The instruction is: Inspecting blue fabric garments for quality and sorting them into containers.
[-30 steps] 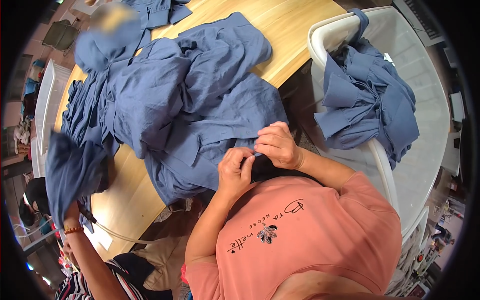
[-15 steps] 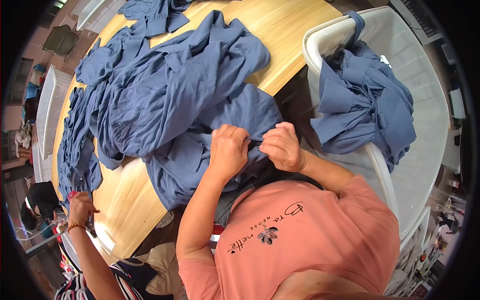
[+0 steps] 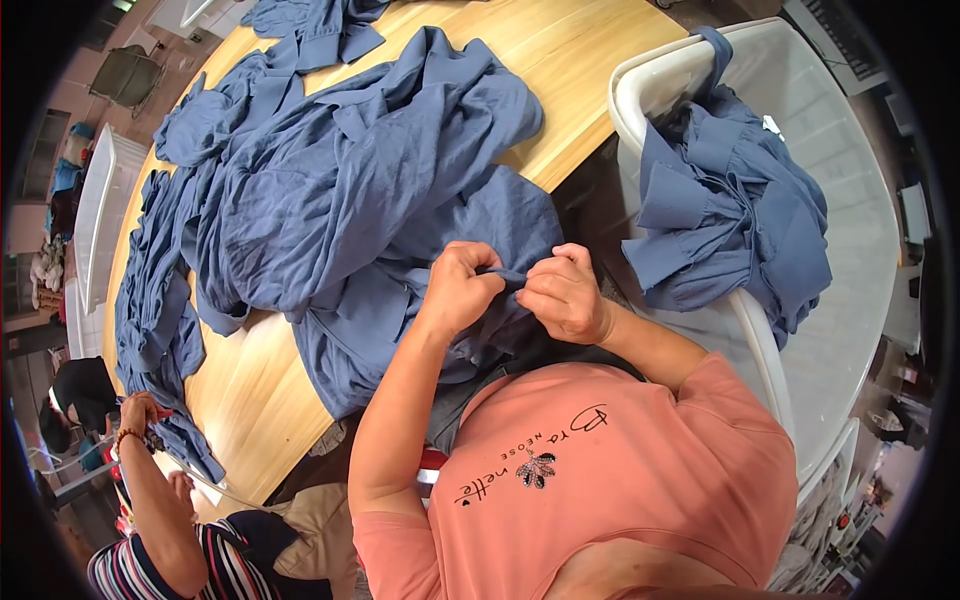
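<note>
In front of my body lies a blue woven garment (image 3: pixel 508 215), partly on the table and partly hanging over its near edge. My left hand (image 3: pixel 462 287) is closed in a pinch on its edge, thumb against the curled fingers. Just to the right, my right hand (image 3: pixel 563 294) pinches the same edge, fingers curled in. A short narrow fold of cloth bridges the small gap between both hands. More blue garments (image 3: pixel 330 180) lie bunched and wrinkled on the table, beyond my hands and to the left.
The light wooden table (image 3: pixel 565 110) curves around ahead. At right, a white plastic bin (image 3: pixel 860 330) has blue ruffled garments (image 3: pixel 750 215) draped over its rim. At lower left, a co-worker's hand (image 3: pixel 138 412) is by the blue cloth and a small red thing. White bins (image 3: pixel 108 215) stand beyond the table.
My left hand has turned and risen slightly, and the cloth fold between my hands now shows. My right hand has barely moved. The co-worker's hand has shifted left, and blue cloth now reaches nearer there.
</note>
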The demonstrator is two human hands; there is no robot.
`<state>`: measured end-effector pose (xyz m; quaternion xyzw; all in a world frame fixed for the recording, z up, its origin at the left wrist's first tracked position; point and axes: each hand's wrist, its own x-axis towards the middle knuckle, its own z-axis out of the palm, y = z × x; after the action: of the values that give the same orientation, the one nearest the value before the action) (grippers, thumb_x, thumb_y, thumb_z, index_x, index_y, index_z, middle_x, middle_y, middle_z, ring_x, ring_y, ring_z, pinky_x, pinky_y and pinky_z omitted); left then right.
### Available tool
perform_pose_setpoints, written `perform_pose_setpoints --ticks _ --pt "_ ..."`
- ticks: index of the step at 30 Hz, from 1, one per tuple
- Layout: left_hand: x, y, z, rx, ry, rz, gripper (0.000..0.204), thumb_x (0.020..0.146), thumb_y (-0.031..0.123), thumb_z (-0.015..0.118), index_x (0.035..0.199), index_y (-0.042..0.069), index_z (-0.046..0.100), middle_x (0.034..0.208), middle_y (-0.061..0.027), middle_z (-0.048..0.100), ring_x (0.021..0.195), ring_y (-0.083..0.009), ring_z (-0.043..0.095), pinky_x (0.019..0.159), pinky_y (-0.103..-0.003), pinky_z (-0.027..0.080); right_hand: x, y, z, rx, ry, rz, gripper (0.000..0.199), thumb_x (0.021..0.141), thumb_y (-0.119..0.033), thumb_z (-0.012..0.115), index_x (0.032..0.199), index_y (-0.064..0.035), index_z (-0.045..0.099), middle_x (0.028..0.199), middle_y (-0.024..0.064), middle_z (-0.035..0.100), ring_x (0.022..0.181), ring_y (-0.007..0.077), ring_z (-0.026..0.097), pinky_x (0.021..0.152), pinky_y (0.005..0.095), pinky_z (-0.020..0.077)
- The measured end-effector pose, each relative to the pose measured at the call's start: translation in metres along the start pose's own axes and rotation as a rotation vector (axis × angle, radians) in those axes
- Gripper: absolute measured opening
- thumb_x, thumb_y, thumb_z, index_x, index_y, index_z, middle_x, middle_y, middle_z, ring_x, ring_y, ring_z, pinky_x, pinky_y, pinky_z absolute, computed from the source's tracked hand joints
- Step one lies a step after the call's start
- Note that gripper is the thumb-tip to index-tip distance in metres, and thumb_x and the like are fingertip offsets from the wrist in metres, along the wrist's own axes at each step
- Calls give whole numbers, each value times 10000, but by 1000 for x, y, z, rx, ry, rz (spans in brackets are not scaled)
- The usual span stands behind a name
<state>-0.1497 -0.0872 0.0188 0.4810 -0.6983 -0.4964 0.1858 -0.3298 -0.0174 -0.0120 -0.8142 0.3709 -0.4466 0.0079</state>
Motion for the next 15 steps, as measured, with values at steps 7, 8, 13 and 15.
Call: perform_pose_setpoints --ticks 7,8,13,15 --pt "1 -2 0 -1 -93 -54 199 692 142 617 716 -52 585 716 -186 585 740 -295 572 667 -378 431 7 0 2 25 42 6 191 668 -17 647 851 -69 628 843 27 620 824 210 596 793 407 382" --pt "0 -5 1 -24 -76 -7 203 713 142 614 715 -58 580 701 -176 575 702 -284 557 651 -371 426 7 0 4 12 67 5 194 668 -16 646 854 -64 623 850 32 624 829 212 597 783 404 385" --pt "-1 -10 -1 -176 -105 -9 161 790 89 610 739 -59 571 703 -24 531 689 -121 471 613 -293 380 8 1 12 -60 70 -23 179 675 -16 634 848 -55 612 840 39 617 840 214 598 793 406 386" --pt "-2 -9 -2 -160 -131 -35 133 830 69 601 779 -54 600 718 11 549 696 -83 472 616 -251 382 8 2 15 -78 77 -29 169 674 -18 629 838 -55 611 837 41 614 841 214 598 797 409 386"
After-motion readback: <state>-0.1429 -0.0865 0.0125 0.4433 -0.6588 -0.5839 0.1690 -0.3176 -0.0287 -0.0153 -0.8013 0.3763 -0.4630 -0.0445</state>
